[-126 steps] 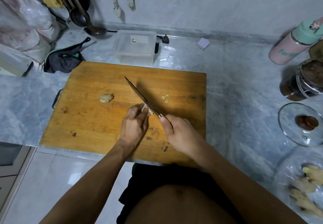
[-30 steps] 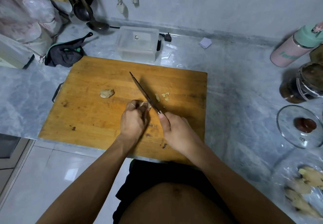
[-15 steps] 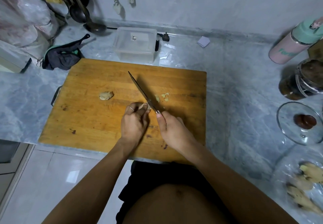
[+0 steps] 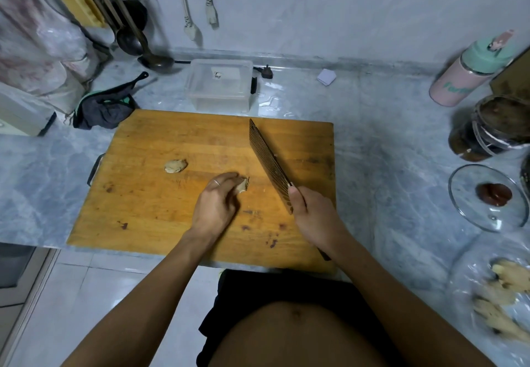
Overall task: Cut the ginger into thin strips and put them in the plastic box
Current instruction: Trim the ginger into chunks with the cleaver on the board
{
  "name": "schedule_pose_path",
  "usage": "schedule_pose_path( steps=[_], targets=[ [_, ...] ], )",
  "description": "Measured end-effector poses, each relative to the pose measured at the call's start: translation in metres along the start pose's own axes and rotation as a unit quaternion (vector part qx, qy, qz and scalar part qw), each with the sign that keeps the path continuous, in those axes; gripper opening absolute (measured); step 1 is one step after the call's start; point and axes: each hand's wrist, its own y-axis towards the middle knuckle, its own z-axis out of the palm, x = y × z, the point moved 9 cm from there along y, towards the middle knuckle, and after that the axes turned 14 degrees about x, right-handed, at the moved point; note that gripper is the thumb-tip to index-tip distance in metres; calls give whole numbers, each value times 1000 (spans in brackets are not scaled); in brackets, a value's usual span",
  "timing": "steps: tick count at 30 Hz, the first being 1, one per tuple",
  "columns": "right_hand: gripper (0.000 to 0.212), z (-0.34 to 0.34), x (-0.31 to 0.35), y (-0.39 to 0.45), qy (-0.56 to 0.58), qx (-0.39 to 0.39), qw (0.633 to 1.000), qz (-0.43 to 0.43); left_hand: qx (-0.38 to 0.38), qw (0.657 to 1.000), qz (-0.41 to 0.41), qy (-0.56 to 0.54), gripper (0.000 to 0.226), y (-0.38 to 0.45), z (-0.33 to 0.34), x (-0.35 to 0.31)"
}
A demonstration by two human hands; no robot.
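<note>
Ginger first: the piece you're working on [image 4: 243, 185] sits near the middle of the wooden cutting board [image 4: 160, 194], and your left hand [image 4: 215, 208] has its fingers curled over it, fingertips pinning it down against the wood. Only the right end of the chunk pokes out past your fingers, so how much is under there can't be told. A second ginger lump [image 4: 175, 166] lies by itself to the left of that hand, well apart from it.

Your right hand [image 4: 311, 217] is wrapped around the handle of the knife [image 4: 269, 160], with the thumb riding up along the side of the blade. The blade is laid over so its flat, ridged-looking face shows, pointing up and away from you toward the far edge of the board. It's off to the right of the ginger you're holding, not touching it. Whether the blade rests on the board or hangs just above it, I can't tell.

The plastic box [image 4: 220, 87] is sitting on the marble counter [image 4: 387, 151] just past the far edge of the board, clear and lidless. It has a small dark speck on its bottom, too small to make out.

Over on the right you've got a pink bottle with a mint cap [image 4: 470, 72], a dark jar [image 4: 487, 130], a glass lid [image 4: 487, 197], and more raw ginger in a plastic bag [image 4: 502, 300] near the corner.
</note>
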Motion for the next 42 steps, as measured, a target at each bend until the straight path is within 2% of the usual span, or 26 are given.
schedule_pose_path(
  steps=[2, 4, 9, 13, 17, 22, 36, 42],
  targets=[
    [41, 4, 8, 0, 6, 12, 1000, -7, 21, 1000, 4, 2, 51, 2, 0, -1],
    [42, 10, 15, 3, 4, 27, 1000, -12, 17, 1000, -2, 1, 53, 2, -1, -2],
    [42, 12, 7, 1, 10, 23, 1000, -7, -38, 996, -66, -48, 35, -9, -2, 0],
    [45, 1, -1, -5, 16, 14, 1000, -3, -51, 988, -130, -66, 34, -9, 3, 4],
    [43, 6, 8, -6, 21, 39, 999, -17, -64, 986, -127, -87, 28, -7, 6, 2],
    [43, 17, 23, 0, -37, 53, 996, -54, -73, 985, -140, -68, 30, -11, 7, 3],
    [43, 27, 15, 14, -9, 76, 997, -28, -90, 980, -165, -66, 29, -10, 8, 6],
    [41, 25, 9, 18, -14, 61, 998, -10, -64, 984, -157, -59, 32, -9, 7, 4]
  ],
)
